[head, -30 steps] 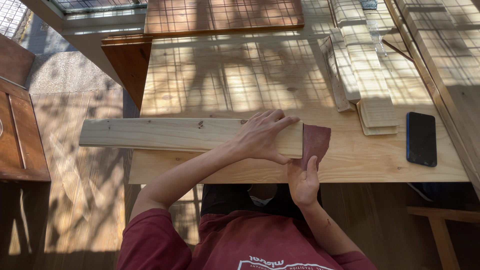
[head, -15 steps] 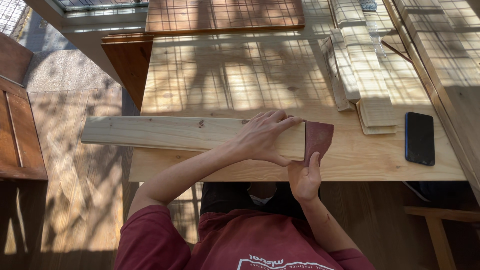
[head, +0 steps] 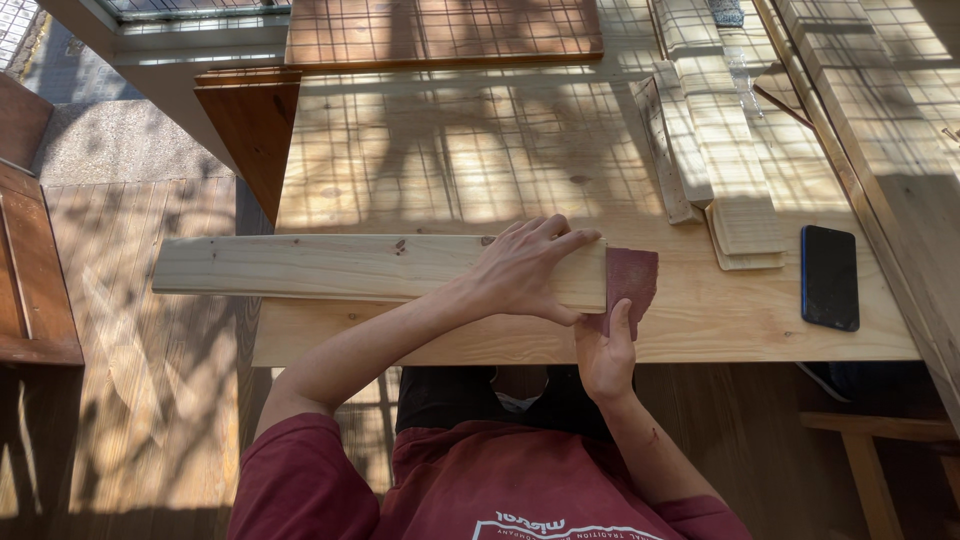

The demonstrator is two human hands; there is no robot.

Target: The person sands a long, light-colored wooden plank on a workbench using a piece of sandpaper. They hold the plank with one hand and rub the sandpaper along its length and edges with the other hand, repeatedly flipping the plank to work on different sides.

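Observation:
A long pale wooden plank (head: 320, 268) lies across the near part of the wooden table (head: 480, 150), its left end overhanging the table edge. My left hand (head: 525, 270) presses flat on the plank's right end with fingers spread. My right hand (head: 606, 355) holds a reddish-brown sheet of sandpaper (head: 630, 280) against the plank's right end face, thumb on the sheet.
A black phone (head: 829, 277) lies at the table's right. Several stacked pale wood strips (head: 715, 140) lie at the back right. A dark brown board (head: 440, 30) sits at the far edge. A brown bench (head: 35, 290) stands to the left on wooden decking.
The sandpaper and my right hand shifted slightly up and down along the plank's end; the plank and left hand stay nearly still. The view drifted a little.

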